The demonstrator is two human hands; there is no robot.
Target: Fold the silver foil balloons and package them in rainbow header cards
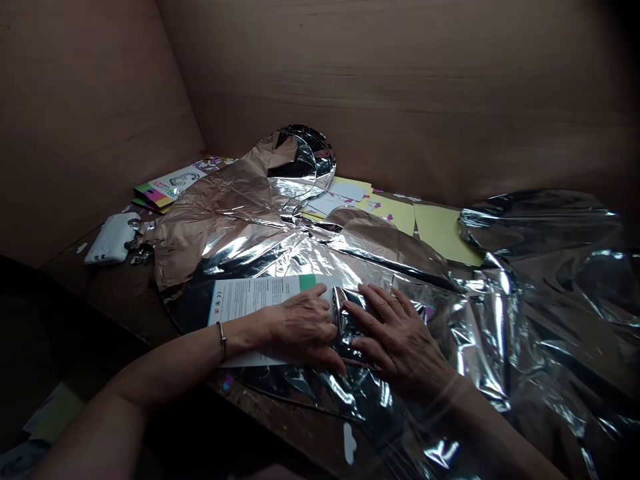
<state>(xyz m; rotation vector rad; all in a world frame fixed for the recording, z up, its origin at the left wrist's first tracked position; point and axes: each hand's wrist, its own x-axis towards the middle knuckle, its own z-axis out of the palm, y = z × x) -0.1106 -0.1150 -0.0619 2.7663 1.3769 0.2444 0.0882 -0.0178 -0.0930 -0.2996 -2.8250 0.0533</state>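
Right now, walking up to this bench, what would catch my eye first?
Your eye would go to the big crumpled rose-gold and silver foil spread across the wooden bench, gleaming against the brown wooden wall behind it. At the front, the left hand and right hand lie on a folded bit of foil, with a white printed leaflet under the left forearm. Pale yellow paper sheets show behind the foil.

Brown wood table (pixel 113 293) has a big shiny foil balloon (pixel 240 227) on it, plus yellow paper bits (pixel 440 232), a color card pack (pixel 165 188) & a white case (pixel 111 239).
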